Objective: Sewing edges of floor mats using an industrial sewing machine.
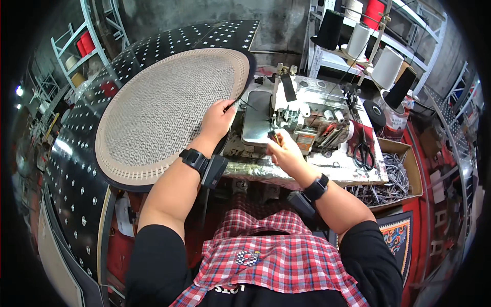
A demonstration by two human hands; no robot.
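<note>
A large round mat (163,112) with a beige woven face and black backing lies on a black studded table. My left hand (217,120) grips the mat's right edge, next to the sewing machine's bed. My right hand (284,151) is in front of the grey overlock sewing machine (302,115), its fingers pinched on a small dark tool or thread end (275,136). A thin thread runs from the mat's edge toward the machine.
Thread cones (386,66) in white, black and red stand on racks behind the machine. Scissors (363,152) lie on a red cloth at its right. A cardboard box of grey cord scraps (391,176) sits at the right. The black studded table (76,169) extends left.
</note>
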